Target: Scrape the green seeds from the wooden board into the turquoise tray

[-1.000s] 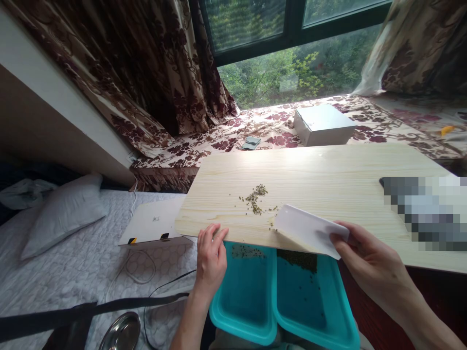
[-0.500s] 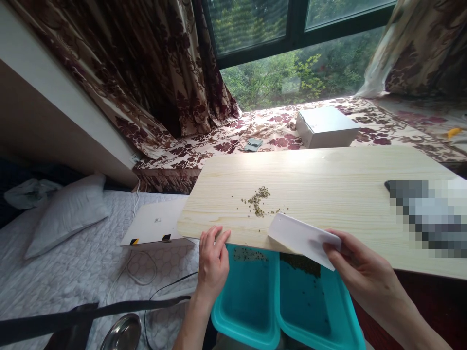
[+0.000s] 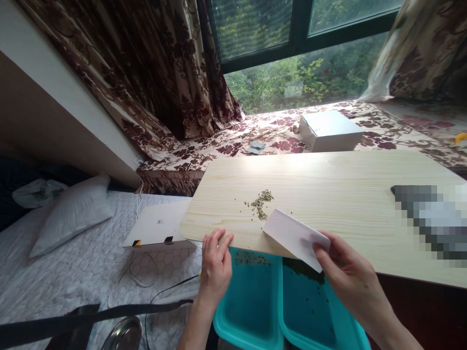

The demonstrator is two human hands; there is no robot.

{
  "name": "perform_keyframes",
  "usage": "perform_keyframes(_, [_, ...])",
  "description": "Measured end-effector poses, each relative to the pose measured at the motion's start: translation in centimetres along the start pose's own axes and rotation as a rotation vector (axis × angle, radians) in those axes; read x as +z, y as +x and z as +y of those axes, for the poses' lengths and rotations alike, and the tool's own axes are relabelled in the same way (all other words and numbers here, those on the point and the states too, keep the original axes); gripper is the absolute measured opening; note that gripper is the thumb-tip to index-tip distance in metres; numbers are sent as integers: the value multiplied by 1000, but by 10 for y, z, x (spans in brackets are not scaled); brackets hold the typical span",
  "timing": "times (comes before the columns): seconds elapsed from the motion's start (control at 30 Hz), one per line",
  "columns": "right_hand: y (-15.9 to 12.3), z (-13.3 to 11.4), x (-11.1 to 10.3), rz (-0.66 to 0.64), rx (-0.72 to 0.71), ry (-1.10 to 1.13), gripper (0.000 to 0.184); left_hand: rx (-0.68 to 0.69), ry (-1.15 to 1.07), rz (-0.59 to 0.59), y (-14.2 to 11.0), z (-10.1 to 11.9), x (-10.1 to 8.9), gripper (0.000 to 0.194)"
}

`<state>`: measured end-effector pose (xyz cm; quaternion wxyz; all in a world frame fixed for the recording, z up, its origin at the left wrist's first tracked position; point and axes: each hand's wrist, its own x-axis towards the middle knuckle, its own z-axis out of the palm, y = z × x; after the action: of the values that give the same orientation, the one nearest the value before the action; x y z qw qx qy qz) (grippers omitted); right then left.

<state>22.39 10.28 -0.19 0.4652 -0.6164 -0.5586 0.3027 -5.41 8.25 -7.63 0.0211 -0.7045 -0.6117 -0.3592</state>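
My right hand (image 3: 348,272) grips a thin white scraper-like sheet (image 3: 295,238) by its right end. Its lower edge rests at the front of the pale wooden tabletop (image 3: 328,180), just right of a scattered patch of small greenish-brown seeds (image 3: 261,201). My left hand (image 3: 217,265) lies at the table's front edge, fingers stretched out over the top. Below that edge are two turquoise bins side by side. A few seeds lie in the left bin (image 3: 251,296); the right bin (image 3: 310,306) holds a darker heap at its far end, partly hidden by the sheet.
A white box (image 3: 330,129) and a folded grey cloth (image 3: 256,147) sit on the flowered window ledge. A blurred-out dark device (image 3: 430,214) lies at the table's right. On the bed are a white carton (image 3: 156,223), a pillow (image 3: 76,214), cables and a metal bowl (image 3: 124,335).
My right hand has moved the white sheet slightly left and closer to the seeds, covering or shifting the few at their right side. My left hand stays at the table edge.
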Motion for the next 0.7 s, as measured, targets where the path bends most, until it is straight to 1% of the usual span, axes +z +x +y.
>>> perform_keyframes(0.13, [1, 4, -25, 63, 30, -36, 26, -3, 0, -2, -1, -1, 1, 40])
perform_keyframes(0.23, [-3, 5, -37, 71, 46, -40, 27, -6, 1, -2, -1, -1, 0, 40])
perform_keyframes(0.3, [-5, 5, -40, 46, 50, -38, 26, -7, 0, -3, -1, -1, 0, 41])
perform_keyframes(0.4, [-3, 4, -40, 17, 43, -32, 25, -6, -4, -7, -1, -1, 0, 40])
perform_keyframes(0.53, [6, 7, -39, 58, 25, -64, 24, 1, -9, -9, -1, -3, 0, 41])
perform_keyframes(0.7, [12, 14, -48, 129, 36, -94, 31, 1, -16, -6, -1, -3, 0, 40])
